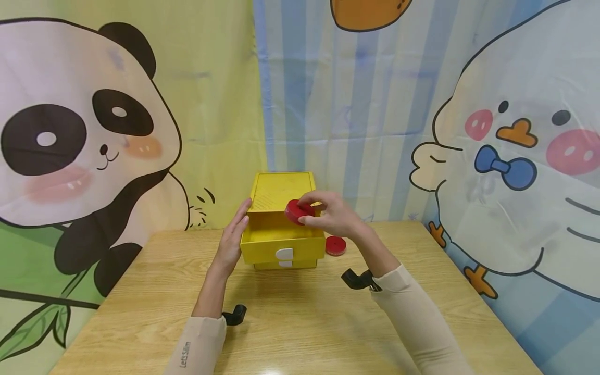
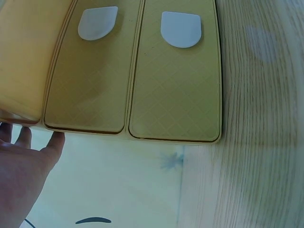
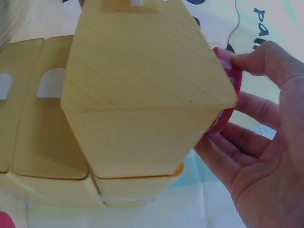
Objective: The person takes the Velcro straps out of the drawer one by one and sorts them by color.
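A yellow drawer cabinet (image 1: 283, 188) stands on the table with its top drawer (image 1: 276, 251) pulled out. My right hand (image 1: 330, 211) pinches a round, flat red roll (image 1: 298, 211) between thumb and fingers, above the back right part of that drawer. In the right wrist view the held roll (image 3: 230, 71) is partly hidden by the drawer. Fairly straight, the fingers of my left hand (image 1: 231, 239) rest against the cabinet's left side. In the left wrist view, fingertips (image 2: 58, 138) touch the cabinet's side edge. The drawer floor is only partly visible.
A second red roll (image 1: 336, 246) lies on the wooden table (image 1: 281, 323), just right of the drawer. White handles (image 2: 181, 29) mark the closed lower drawers. Behind the table hangs a cartoon-printed curtain (image 1: 225, 130). Black wrist mounts (image 1: 357, 279) stick out from both wrists.
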### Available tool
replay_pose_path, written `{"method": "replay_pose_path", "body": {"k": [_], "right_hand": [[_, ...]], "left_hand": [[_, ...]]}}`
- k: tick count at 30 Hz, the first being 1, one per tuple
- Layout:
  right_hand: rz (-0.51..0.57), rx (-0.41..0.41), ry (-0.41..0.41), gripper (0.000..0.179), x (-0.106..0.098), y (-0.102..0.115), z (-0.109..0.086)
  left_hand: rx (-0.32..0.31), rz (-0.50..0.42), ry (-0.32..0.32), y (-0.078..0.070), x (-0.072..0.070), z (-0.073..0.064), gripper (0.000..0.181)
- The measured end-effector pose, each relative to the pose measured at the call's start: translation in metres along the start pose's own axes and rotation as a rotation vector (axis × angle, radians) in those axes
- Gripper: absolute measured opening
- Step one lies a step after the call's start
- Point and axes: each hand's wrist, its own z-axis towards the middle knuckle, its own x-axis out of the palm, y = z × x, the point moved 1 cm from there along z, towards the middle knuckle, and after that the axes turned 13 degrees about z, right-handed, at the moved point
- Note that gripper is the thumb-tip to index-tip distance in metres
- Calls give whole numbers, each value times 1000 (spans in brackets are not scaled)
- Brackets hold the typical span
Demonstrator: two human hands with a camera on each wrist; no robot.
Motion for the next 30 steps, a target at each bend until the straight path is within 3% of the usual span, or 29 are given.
{"method": "replay_pose_path", "body": {"k": [7,14,20,30], "right_hand": [[-151,-98,-42,24,-3,5,-6],[-248,-149,-206,30,-4,1,-20],[-262,-194,-377,32,-1,-11,-37],[-232,-210,-506,35,3,-25,-53]], "left_hand": [[0,-2,8,0,0,-1,55],[16,2,3,0,1,0,55],[18,3,9,0,0,0,54],[17,3,18,1,0,0,54]]}}
